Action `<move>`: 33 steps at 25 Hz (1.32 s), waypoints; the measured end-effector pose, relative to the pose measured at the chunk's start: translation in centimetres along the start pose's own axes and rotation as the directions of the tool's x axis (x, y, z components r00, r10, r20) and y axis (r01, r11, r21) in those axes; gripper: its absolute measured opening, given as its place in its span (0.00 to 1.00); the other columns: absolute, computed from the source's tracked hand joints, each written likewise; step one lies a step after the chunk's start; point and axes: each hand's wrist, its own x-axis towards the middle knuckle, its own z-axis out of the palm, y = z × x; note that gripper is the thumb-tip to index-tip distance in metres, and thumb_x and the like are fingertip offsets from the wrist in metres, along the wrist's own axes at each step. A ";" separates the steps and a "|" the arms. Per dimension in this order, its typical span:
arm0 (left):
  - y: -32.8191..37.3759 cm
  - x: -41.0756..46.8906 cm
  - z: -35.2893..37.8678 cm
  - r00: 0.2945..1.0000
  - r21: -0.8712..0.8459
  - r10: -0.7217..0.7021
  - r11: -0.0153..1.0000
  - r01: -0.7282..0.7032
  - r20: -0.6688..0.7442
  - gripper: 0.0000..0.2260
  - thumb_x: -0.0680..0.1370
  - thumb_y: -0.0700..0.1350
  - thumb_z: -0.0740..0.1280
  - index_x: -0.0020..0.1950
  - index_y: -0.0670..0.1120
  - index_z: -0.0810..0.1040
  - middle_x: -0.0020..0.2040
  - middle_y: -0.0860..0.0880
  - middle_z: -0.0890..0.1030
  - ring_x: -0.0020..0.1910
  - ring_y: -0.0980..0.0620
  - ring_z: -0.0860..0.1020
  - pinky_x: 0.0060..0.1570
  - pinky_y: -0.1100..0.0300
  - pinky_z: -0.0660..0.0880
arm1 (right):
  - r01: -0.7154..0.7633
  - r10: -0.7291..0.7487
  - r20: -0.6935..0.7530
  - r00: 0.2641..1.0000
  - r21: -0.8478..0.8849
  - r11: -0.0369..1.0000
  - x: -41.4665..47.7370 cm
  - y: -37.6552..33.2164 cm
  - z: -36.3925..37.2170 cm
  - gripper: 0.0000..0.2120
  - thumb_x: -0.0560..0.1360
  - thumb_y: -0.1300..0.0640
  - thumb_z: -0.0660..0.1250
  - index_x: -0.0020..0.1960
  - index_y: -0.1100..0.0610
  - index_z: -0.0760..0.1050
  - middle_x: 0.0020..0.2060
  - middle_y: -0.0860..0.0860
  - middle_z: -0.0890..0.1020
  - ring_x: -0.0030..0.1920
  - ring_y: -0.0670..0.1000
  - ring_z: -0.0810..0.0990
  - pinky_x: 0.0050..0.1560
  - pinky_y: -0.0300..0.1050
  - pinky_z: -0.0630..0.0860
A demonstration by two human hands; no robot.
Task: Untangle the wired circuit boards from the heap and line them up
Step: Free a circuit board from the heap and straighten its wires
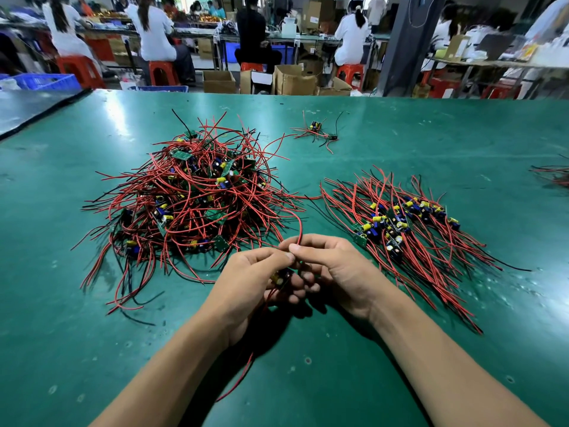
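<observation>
A tangled heap (191, 198) of small green circuit boards with red and black wires lies on the green table, left of centre. To the right, a row of lined-up boards (400, 223) lies with wires fanned out the same way. My left hand (255, 282) holds a wired circuit board (280, 277) with yellow and dark parts; its wires hang down under my wrist. My right hand (332, 266) pinches a red wire (298, 223) of that board, which loops up towards the heap. Both hands meet just in front of the heap.
A small cluster of two or three wired boards (317, 132) lies farther back on the green table mat (400, 349). More wires (554, 175) show at the right edge. Beyond the table are cardboard boxes, red stools and several seated people.
</observation>
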 end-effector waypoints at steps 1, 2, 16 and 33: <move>0.0 0.0 0.1 1.000 0.011 0.012 1.000 -0.012 -0.014 0.07 0.78 0.37 0.66 0.40 0.38 0.80 0.32 0.38 0.80 0.27 0.45 0.78 0.26 0.60 0.77 | 0.018 -0.019 -0.042 0.999 -0.033 0.999 0.1 0.0 -0.1 0.03 0.75 0.61 0.71 0.48 0.57 0.83 0.33 0.54 0.76 0.25 0.45 0.70 0.23 0.35 0.65; -0.1 -0.1 0.1 0.999 0.022 0.022 1.000 -0.021 -0.025 0.08 0.78 0.37 0.66 0.39 0.38 0.79 0.31 0.39 0.79 0.25 0.46 0.77 0.25 0.61 0.76 | 0.040 -0.046 -0.090 0.995 -0.072 0.997 0.1 0.0 -0.1 0.02 0.75 0.60 0.73 0.46 0.56 0.84 0.33 0.55 0.75 0.25 0.45 0.69 0.24 0.35 0.64; 0.0 -0.1 -0.1 0.999 0.072 0.011 0.997 -0.014 0.039 0.10 0.76 0.38 0.67 0.34 0.43 0.80 0.29 0.41 0.77 0.25 0.46 0.76 0.26 0.63 0.73 | 0.249 -0.213 -0.354 0.911 0.060 0.967 1.3 -0.3 -1.5 0.09 0.74 0.59 0.73 0.41 0.58 0.74 0.27 0.48 0.72 0.21 0.44 0.66 0.20 0.34 0.61; -0.2 0.5 -0.6 0.997 0.029 0.026 0.999 -0.028 0.067 0.10 0.78 0.38 0.66 0.37 0.43 0.81 0.29 0.42 0.76 0.28 0.47 0.77 0.30 0.60 0.75 | 0.082 -0.078 -0.224 0.972 0.011 0.997 0.5 0.1 0.4 0.13 0.68 0.59 0.79 0.31 0.53 0.77 0.23 0.49 0.68 0.21 0.45 0.61 0.22 0.35 0.59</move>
